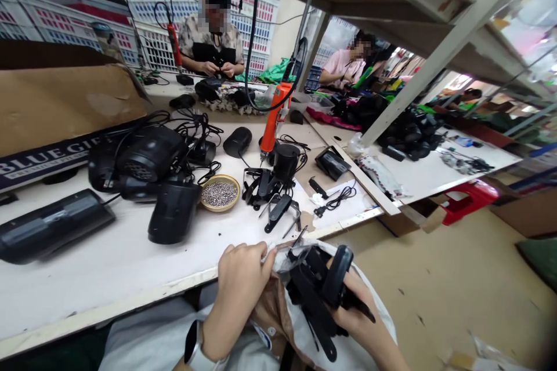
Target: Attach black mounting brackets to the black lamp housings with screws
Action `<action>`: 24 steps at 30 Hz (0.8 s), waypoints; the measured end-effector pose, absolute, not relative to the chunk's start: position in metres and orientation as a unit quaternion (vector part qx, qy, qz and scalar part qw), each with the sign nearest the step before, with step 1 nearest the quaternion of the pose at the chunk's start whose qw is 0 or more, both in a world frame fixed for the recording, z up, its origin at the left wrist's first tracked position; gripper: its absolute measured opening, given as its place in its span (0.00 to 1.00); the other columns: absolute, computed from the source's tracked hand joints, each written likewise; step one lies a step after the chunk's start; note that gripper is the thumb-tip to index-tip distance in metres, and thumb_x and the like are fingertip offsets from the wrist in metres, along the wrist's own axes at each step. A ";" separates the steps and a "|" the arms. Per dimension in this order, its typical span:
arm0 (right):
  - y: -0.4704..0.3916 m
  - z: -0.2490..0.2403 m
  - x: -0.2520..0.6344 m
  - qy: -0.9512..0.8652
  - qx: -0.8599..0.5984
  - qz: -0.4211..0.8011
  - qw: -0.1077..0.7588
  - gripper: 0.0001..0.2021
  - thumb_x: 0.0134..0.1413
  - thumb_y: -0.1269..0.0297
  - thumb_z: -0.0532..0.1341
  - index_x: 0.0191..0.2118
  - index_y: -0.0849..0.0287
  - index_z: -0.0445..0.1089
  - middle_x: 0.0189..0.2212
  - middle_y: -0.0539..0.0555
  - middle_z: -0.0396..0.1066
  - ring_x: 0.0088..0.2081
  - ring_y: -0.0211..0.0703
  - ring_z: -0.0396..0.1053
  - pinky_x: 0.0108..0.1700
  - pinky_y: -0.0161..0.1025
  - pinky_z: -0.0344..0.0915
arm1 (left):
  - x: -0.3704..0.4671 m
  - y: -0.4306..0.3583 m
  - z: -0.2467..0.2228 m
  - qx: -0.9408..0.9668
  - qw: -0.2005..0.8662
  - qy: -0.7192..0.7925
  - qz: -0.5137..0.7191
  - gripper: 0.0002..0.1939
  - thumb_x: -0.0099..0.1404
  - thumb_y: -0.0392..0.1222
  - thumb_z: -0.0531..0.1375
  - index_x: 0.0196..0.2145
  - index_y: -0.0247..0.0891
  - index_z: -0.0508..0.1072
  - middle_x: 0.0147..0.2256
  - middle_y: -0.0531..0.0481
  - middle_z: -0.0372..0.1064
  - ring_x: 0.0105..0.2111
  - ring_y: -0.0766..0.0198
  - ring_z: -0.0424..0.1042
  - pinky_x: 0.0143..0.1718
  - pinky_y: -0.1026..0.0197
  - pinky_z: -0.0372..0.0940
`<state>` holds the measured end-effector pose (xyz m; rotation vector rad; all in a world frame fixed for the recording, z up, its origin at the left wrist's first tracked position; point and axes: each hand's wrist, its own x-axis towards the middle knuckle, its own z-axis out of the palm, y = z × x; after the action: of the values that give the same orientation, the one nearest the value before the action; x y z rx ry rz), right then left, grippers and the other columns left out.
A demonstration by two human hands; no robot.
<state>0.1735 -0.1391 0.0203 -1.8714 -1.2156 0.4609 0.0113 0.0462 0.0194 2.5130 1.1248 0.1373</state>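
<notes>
My left hand (241, 284) pinches the rim of a white plastic bag (282, 258) in my lap, just below the bench edge. My right hand (359, 319) is shut on a bundle of black plastic parts (319, 287), some with long thin arms, held at the bag's mouth. More black plastic parts (272, 194) lie on the white bench (113, 266) just beyond my hands. A small gold dish of screws (220, 192) sits to their left.
An orange electric screwdriver (275, 119) hangs over the bench. Black housings (148, 165) with cables are piled at left, by a cardboard box (65, 104). Two people work at the far end. A red stool (467, 197) and bare floor lie to the right.
</notes>
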 end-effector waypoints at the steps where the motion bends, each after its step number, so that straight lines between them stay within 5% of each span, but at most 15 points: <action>1: -0.139 0.021 0.172 -0.493 -0.742 0.192 0.412 0.03 0.46 0.66 0.62 0.30 0.55 0.67 0.32 0.51 0.67 0.34 0.46 0.63 0.35 0.39 0.62 | 0.013 0.046 0.020 0.892 0.190 0.406 0.050 0.20 0.75 0.51 0.52 0.30 0.44 0.76 0.29 0.46 0.79 0.33 0.49 0.77 0.36 0.53 0.55; 10: -0.128 0.023 0.162 -0.517 -0.732 0.204 0.394 0.08 0.46 0.68 0.60 0.27 0.56 0.58 0.29 0.49 0.63 0.33 0.45 0.61 0.34 0.38 0.57 | 0.022 0.049 0.020 0.882 0.197 0.423 0.061 0.22 0.71 0.61 0.55 0.29 0.44 0.75 0.24 0.48 0.76 0.28 0.53 0.76 0.30 0.57 0.50; 14: -0.127 0.014 0.154 -0.520 -0.716 0.217 0.412 0.06 0.45 0.67 0.60 0.27 0.56 0.59 0.29 0.49 0.63 0.32 0.44 0.60 0.33 0.37 0.56 | 0.027 0.053 0.018 0.894 0.203 0.392 0.075 0.15 0.70 0.54 0.59 0.32 0.43 0.75 0.24 0.49 0.75 0.27 0.53 0.76 0.33 0.57 0.56; 19: -0.124 0.004 0.140 -0.500 -0.709 0.238 0.436 0.04 0.44 0.67 0.59 0.27 0.56 0.61 0.28 0.49 0.62 0.31 0.43 0.60 0.33 0.36 0.56 | 0.033 0.063 0.013 0.924 0.224 0.286 0.119 0.07 0.72 0.42 0.59 0.46 0.45 0.75 0.44 0.50 0.78 0.46 0.56 0.75 0.43 0.58 0.62; 24: -0.125 -0.003 0.136 -0.497 -0.704 0.253 0.440 0.04 0.44 0.68 0.59 0.27 0.56 0.62 0.30 0.50 0.64 0.33 0.44 0.60 0.34 0.36 0.57 | 0.035 0.067 0.011 0.924 0.257 0.248 0.136 0.09 0.75 0.43 0.55 0.43 0.47 0.77 0.40 0.53 0.79 0.43 0.59 0.75 0.40 0.60 0.63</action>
<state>0.1358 -0.1246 -0.0032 -1.7486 -1.2343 0.6272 0.0351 0.0669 0.0111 2.5064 0.6716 0.3700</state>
